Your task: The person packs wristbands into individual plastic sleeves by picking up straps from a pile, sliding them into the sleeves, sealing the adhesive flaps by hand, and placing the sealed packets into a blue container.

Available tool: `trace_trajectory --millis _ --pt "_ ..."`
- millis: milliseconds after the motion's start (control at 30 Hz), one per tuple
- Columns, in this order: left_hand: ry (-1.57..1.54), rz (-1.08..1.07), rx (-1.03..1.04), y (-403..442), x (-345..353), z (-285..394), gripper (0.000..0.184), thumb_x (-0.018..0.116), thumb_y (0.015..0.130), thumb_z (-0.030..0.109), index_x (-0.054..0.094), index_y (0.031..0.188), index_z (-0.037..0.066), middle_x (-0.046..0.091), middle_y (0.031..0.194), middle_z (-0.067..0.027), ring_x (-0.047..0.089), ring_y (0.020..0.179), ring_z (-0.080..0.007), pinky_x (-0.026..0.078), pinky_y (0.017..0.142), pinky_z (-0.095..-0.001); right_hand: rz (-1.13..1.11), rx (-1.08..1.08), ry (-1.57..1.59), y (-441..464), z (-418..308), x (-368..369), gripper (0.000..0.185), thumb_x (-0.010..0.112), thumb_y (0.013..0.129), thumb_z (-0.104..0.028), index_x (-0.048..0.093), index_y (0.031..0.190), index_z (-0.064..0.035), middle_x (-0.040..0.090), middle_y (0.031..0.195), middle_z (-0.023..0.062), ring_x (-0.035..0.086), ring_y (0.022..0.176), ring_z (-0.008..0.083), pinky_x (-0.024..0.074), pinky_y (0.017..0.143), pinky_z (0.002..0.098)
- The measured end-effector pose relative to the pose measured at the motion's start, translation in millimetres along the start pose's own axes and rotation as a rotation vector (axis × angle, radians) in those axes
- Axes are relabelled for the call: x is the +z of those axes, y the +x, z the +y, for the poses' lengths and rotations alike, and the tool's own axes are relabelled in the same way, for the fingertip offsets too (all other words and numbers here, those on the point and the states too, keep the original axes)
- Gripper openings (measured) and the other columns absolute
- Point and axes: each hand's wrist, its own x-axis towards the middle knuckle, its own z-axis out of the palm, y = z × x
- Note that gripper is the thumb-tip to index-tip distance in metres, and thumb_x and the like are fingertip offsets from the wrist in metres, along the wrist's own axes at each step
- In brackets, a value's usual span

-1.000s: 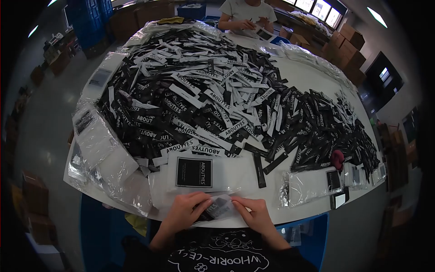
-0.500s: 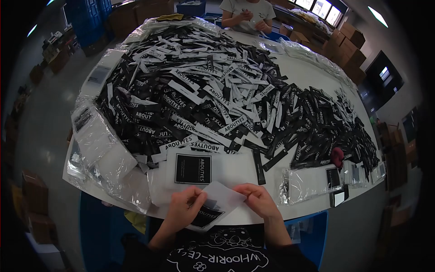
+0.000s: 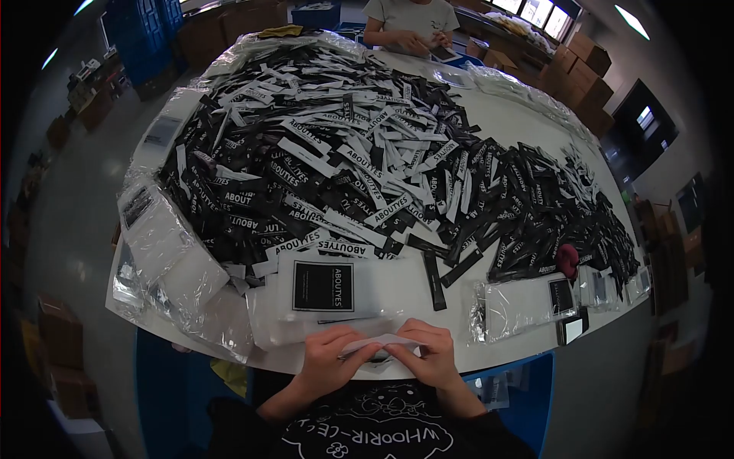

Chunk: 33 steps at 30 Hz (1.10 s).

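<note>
At the table's front edge, my left hand (image 3: 334,357) and my right hand (image 3: 426,353) pinch the two sides of a translucent white pouch (image 3: 380,342). Its upper edge faces me, and the fingers of both hands nearly meet there. The pouch's black label is mostly hidden. Just beyond my hands lies a stack of frosted bags, the top one with a black ABOUTYES label (image 3: 323,286). Behind it spreads a large heap of black and white printed sachets (image 3: 336,168).
Clear-wrapped bag packs (image 3: 172,252) line the left edge, and another pack (image 3: 520,310) lies at front right. A dark red object (image 3: 567,261) rests on the sachets. A co-worker (image 3: 411,27) handles a small item across the table (image 3: 520,122).
The pouch, earlier spread out with its label showing, is now narrowed between my hands, which have come closer together. Across the table, the co-worker's hands have moved and hold a dark flat item.
</note>
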Motion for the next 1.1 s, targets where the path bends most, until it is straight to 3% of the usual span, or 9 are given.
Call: trace_trajectory --millis 133,267,400,500,700,767,1000,1067,1100 --pt "-0.078 -0.189 -0.016 9.6 -3.2 -4.4 0.015 0.066 0.077 0.006 0.065 0.091 0.000 0.063 0.083 -0.0110 0.061 0.072 -0.0240 0.048 0.063 -0.0297 0.078 0.014 -0.075 -13.6 -2.6 -52.6 0.012 0.071 0.068 -0.001 0.067 0.079 0.0026 0.064 0.073 0.0114 0.060 0.065 0.0191 0.0457 0.059 0.0269" --pt "0.033 -0.140 -0.053 8.4 0.0 -21.2 0.023 0.063 0.079 0.012 0.062 0.100 0.002 0.062 0.100 -0.0104 0.059 0.092 -0.0251 0.049 0.077 -0.0326 0.034 0.715 -0.291 -70.8 -53.2 -144.0 0.024 0.073 0.068 -0.011 0.068 0.090 -0.0035 0.066 0.083 0.0133 0.063 0.076 0.0245 0.0491 0.068 0.0291" --pt "0.303 -0.045 0.074 7.3 18.7 -46.3 0.029 0.066 0.077 0.014 0.061 0.103 0.003 0.060 0.106 -0.0099 0.056 0.100 -0.0257 0.046 0.082 -0.0356 -0.505 0.579 -0.888 -79.1 -59.0 -153.9 0.057 0.073 0.070 -0.030 0.053 0.118 -0.0084 0.063 0.102 0.0119 0.059 0.093 0.0280 0.0456 0.083 0.0357" --pt "0.507 -0.059 0.075 6.2 25.0 -55.5 0.037 0.068 0.074 0.014 0.058 0.109 0.004 0.059 0.109 -0.0102 0.054 0.104 -0.0260 0.043 0.085 -0.0380 -0.302 0.601 -0.541 -39.1 -29.5 -126.7 0.049 0.072 0.071 -0.026 0.056 0.113 -0.0059 0.063 0.098 0.0134 0.059 0.091 0.0279 0.0461 0.081 0.0359" --pt "0.424 0.051 -0.021 -1.2 7.5 -63.7 0.040 0.067 0.074 0.011 0.053 0.111 0.002 0.063 0.094 -0.0133 0.061 0.084 -0.0275 0.049 0.069 -0.0354 0.142 0.386 -0.731 36.6 96.4 -65.4 0.041 0.066 0.073 -0.011 0.053 0.110 0.0003 0.062 0.095 0.0164 0.060 0.084 0.0283 0.0478 0.075 0.0336" --pt "0.274 0.222 -0.399 -3.8 4.8 -60.9 0.031 0.062 0.075 0.008 0.054 0.105 0.001 0.062 0.080 -0.0141 0.061 0.066 -0.0291 0.048 0.059 -0.0348 0.198 0.324 -0.973 45.4 117.4 -57.9 0.035 0.061 0.074 -0.006 0.053 0.108 0.0011 0.060 0.095 0.0178 0.059 0.082 0.0323 0.0471 0.075 0.0348" --pt "0.349 0.143 -0.425 13.1 -8.6 -60.5 0.010 0.055 0.075 0.007 0.051 0.079 -0.001 0.054 0.056 -0.0138 0.054 0.047 -0.0287 0.042 0.047 -0.0335 0.302 0.225 -0.399 92.6 97.3 -40.8 0.029 0.066 0.075 -0.019 0.056 0.093 0.0024 0.059 0.085 0.0186 0.058 0.075 0.0338 0.0453 0.070 0.0392" --pt "0.193 0.166 -0.419 16.1 -10.0 -55.8 0.012 0.052 0.076 0.008 0.050 0.072 -0.003 0.053 0.056 -0.0154 0.052 0.046 -0.0278 0.039 0.045 -0.0338 0.176 0.306 -0.418 110.3 99.5 -22.7 0.032 0.069 0.074 -0.023 0.057 0.088 0.0030 0.059 0.082 0.0172 0.058 0.071 0.0314 0.0447 0.065 0.0360" --pt "0.193 0.165 -0.418 18.4 -10.6 -53.4 0.012 0.052 0.076 0.008 0.050 0.072 -0.003 0.053 0.056 -0.0154 0.052 0.046 -0.0278 0.039 0.045 -0.0338 0.134 0.334 -0.429 117.7 105.8 -14.4 0.028 0.070 0.074 -0.020 0.059 0.086 0.0024 0.054 0.067 0.0056 0.045 0.056 0.0121 0.0383 0.053 0.0256"
